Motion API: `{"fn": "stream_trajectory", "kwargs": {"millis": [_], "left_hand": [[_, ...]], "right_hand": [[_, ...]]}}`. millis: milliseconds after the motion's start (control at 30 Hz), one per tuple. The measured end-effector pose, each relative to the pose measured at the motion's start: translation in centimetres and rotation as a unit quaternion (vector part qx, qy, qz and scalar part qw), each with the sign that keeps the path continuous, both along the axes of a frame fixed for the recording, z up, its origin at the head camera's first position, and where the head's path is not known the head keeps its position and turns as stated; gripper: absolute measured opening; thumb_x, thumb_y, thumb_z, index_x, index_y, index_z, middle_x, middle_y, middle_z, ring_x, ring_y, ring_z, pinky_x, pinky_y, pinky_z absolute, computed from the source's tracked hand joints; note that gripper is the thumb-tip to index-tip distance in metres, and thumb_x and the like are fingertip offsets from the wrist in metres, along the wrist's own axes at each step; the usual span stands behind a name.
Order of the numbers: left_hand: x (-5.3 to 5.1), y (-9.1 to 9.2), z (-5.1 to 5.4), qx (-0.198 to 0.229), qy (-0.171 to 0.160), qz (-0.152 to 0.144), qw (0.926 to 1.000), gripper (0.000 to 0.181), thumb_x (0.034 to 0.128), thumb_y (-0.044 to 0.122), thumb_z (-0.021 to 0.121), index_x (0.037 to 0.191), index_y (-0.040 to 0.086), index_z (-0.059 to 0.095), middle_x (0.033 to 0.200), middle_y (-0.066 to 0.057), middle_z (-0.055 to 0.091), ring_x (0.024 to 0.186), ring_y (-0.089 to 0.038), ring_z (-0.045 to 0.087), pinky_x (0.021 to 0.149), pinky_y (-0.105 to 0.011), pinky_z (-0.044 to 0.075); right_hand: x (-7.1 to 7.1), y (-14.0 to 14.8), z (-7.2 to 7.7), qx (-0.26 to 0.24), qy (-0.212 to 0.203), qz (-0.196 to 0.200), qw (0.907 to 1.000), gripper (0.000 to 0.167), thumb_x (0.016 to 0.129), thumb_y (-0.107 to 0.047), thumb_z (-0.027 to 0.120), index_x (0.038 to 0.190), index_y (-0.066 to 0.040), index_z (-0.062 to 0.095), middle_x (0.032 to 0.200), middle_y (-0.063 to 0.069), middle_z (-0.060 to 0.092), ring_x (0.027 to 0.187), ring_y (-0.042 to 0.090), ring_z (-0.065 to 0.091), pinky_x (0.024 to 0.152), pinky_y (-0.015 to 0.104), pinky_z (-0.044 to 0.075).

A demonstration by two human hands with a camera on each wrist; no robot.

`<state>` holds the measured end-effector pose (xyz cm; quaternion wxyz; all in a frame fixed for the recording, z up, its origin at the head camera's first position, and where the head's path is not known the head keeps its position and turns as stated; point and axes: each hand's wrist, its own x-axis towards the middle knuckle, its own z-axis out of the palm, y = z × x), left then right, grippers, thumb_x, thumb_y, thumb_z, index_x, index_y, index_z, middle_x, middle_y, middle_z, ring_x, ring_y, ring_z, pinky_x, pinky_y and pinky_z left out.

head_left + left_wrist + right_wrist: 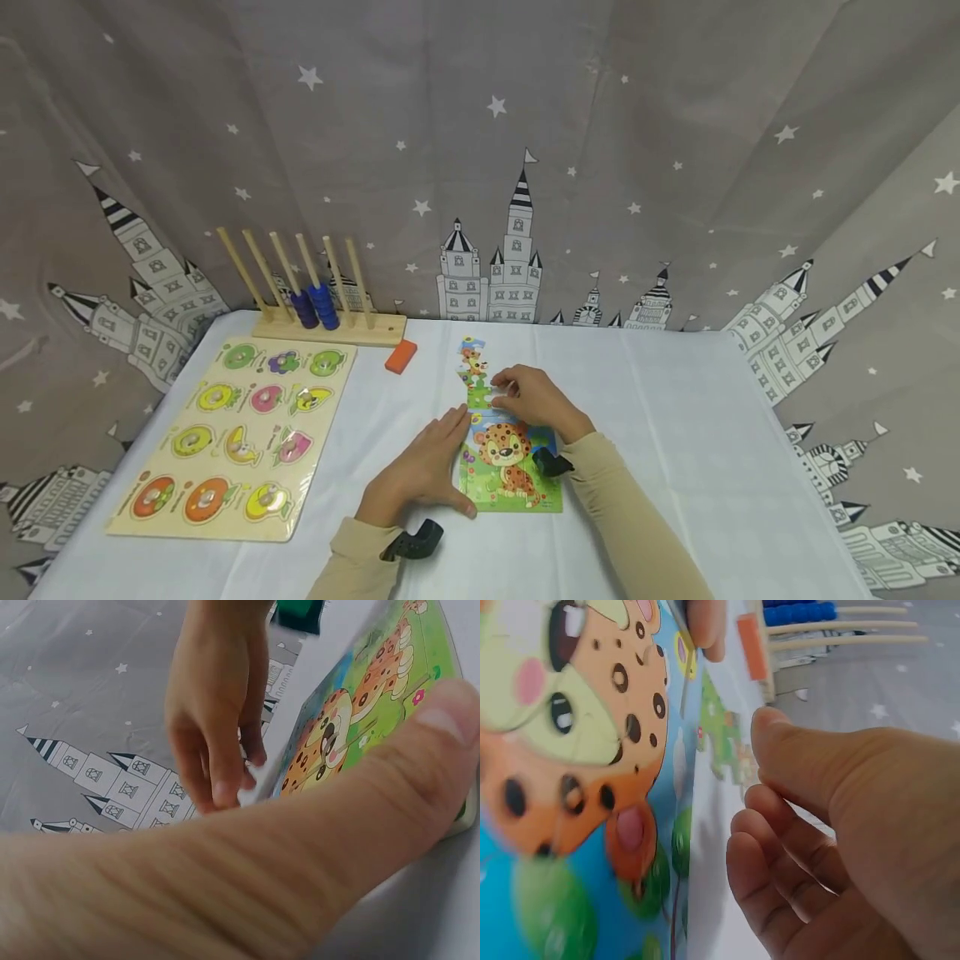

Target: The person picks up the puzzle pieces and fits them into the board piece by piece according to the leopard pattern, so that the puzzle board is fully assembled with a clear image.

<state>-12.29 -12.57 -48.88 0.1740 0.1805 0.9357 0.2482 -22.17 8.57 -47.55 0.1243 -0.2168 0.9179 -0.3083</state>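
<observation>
A square leopard puzzle lies on the white table, its picture filling the left of the right wrist view. Against its left side rests my left hand, the thumb near the lower left edge and the fingers near the top corner. Just beyond the puzzle's top edge, a short column of joined puzzle pieces runs away from me. My right hand is beside that column, thumb and fingers bent and parted, with nothing seen between them in the right wrist view.
A wooden board with fruit pieces lies at the left. Behind it stands a wooden peg rack with blue and purple rings on two pegs. An orange block lies beside the rack. A grey curtain with castles hangs behind the table.
</observation>
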Motion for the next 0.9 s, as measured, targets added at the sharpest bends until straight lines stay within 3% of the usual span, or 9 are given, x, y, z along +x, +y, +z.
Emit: {"fn": "stream_trajectory", "kwargs": {"millis": [200,600,800,900], "left_hand": [[0.0,0.1,-0.1,0.004,-0.010,-0.009,0.9999,0.143,0.0547,0.057,0.097,0.162,0.001,0.021,0.172,-0.015,0.014,0.160,-0.032,0.014,0.131,-0.050,0.017],[0.0,-0.1,0.0,-0.003,0.003,-0.008,1.0000,0.143,0.0544,0.057,0.096,0.161,0.000,0.022,0.172,-0.015,0.015,0.160,-0.031,0.014,0.130,-0.050,0.018],[0.2,0.0,0.2,-0.007,0.001,-0.005,1.0000,0.142,0.0544,0.058,0.096,0.161,0.001,0.023,0.172,-0.014,0.016,0.160,-0.032,0.016,0.131,-0.050,0.018],[0.2,-0.1,0.1,-0.010,0.004,-0.008,0.9999,0.142,0.0543,0.058,0.096,0.161,0.001,0.023,0.172,-0.013,0.015,0.160,-0.032,0.015,0.131,-0.050,0.017]], "right_hand": [[-1.2,-1.4,-0.6,0.035,0.005,0.019,0.9992,0.039,0.095,-0.026,0.074,0.131,-0.011,0.069,0.111,0.005,0.068,0.094,0.015,0.060,0.086,0.034,0.055],[-1.7,-2.7,-0.4,0.053,0.011,0.034,0.9979,0.038,0.097,-0.026,0.072,0.132,-0.012,0.069,0.108,0.005,0.066,0.091,0.014,0.059,0.084,0.033,0.054],[-1.9,-3.1,-0.6,0.055,0.021,0.033,0.9978,0.030,0.098,-0.025,0.070,0.123,-0.010,0.072,0.105,0.005,0.067,0.094,0.016,0.061,0.088,0.035,0.055],[-2.0,-3.2,-0.4,0.049,0.024,0.033,0.9980,0.026,0.099,-0.024,0.068,0.118,-0.007,0.072,0.100,0.006,0.066,0.089,0.016,0.059,0.084,0.035,0.054]]}}
